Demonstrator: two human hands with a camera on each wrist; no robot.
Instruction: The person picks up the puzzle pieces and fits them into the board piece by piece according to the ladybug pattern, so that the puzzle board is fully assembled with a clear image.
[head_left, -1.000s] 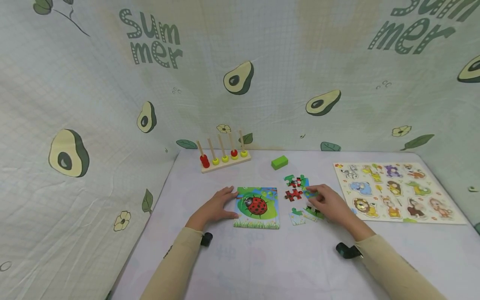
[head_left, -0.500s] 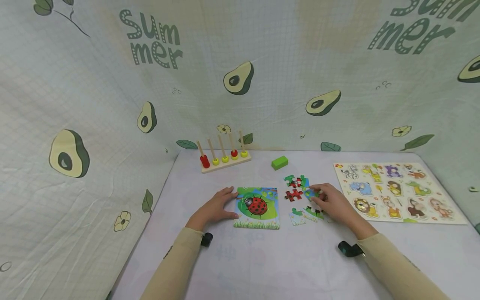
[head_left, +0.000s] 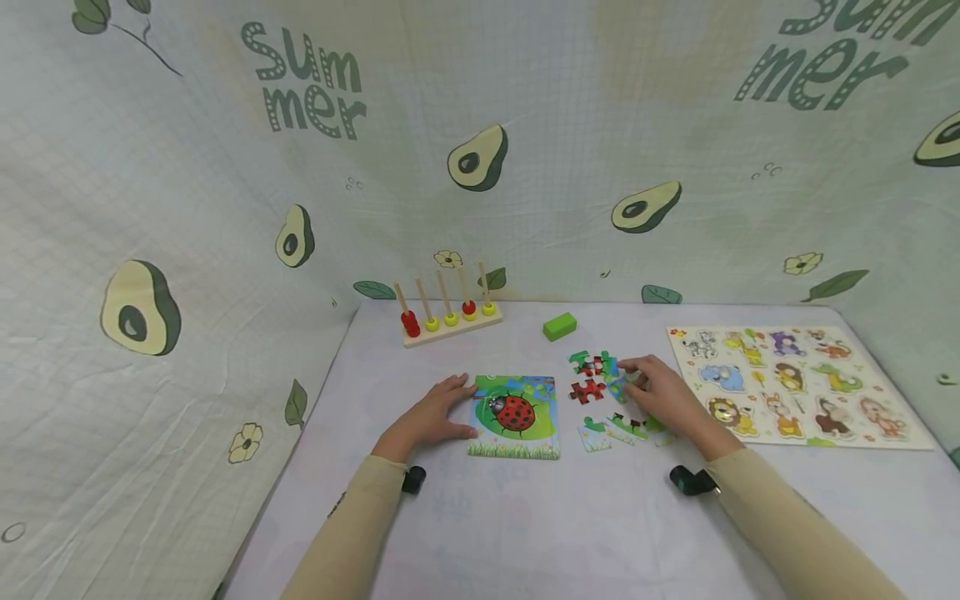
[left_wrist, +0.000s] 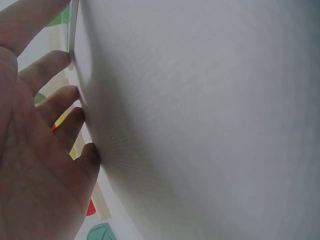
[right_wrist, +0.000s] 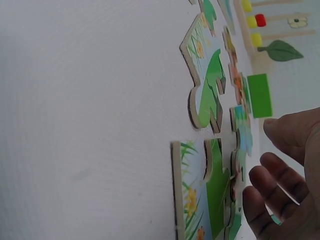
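A square ladybug puzzle board (head_left: 514,450) lies flat on the white table. Along its left edge rests my left hand (head_left: 429,418), thumb and fingers spread; in the left wrist view its fingertips touch down beside the board's edge. To the right of the board are loose jigsaw pieces, among them a red piece (head_left: 587,390), a grass-edged piece (head_left: 595,437) and a blue-green piece (head_left: 617,389). My right hand (head_left: 666,400) is over the right side of these pieces, fingertips close to the blue ones. The right wrist view shows its fingers loosely bent and apart, gripping nothing.
A wooden bead counter (head_left: 453,327) with red and yellow beads stands at the back left. Near it lies a green block (head_left: 559,326). An animal puzzle board (head_left: 797,383) takes up the right side. A patterned cloth hangs behind the table.
My right hand has shifted slightly away from me, its fingertips now by the upper blue pieces. A green piece beneath it shows more. The left hand has stayed in place.
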